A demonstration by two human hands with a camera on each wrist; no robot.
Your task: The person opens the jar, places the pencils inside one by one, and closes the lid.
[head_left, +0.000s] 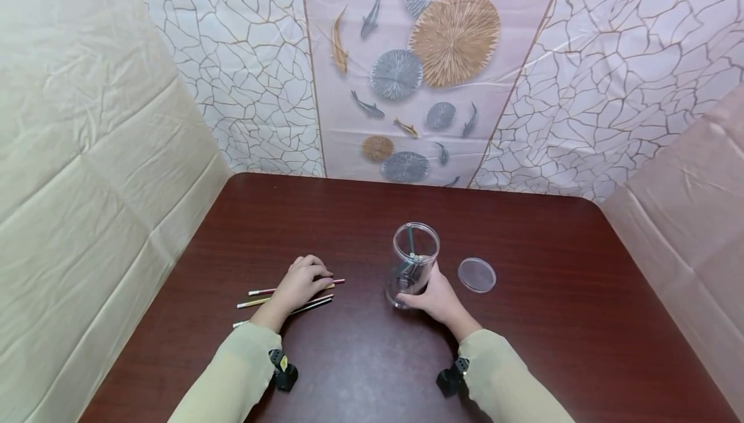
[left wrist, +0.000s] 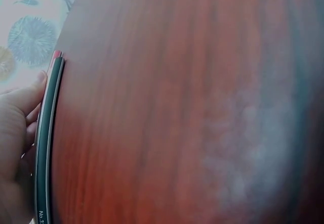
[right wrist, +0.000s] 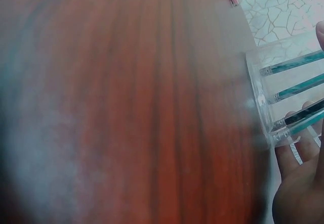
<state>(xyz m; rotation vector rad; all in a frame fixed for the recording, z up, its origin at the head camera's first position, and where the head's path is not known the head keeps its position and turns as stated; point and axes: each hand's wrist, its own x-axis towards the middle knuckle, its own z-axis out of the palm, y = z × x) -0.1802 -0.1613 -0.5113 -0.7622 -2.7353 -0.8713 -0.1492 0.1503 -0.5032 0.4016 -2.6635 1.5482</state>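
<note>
My left hand (head_left: 302,283) lies over several pencils on the left of the table, its fingers bent down at a red pencil (head_left: 261,292) and a yellow pencil (head_left: 252,303). Beside it lies a black pencil (head_left: 316,305). The left wrist view has a dark green pencil (left wrist: 49,118) close up, the thumb near the red one; I cannot tell whether the fingers pinch a pencil. My right hand (head_left: 438,300) grips a clear jar (head_left: 415,268) low on its right side, the jar upright. Inside are several green and dark pencils (right wrist: 298,87).
A clear round lid (head_left: 477,275) lies flat to the right of the jar. The dark red-brown table (head_left: 552,319) ends at a patterned cloth backdrop (head_left: 401,74), with pale fabric on both sides. Each wrist wears a small black camera.
</note>
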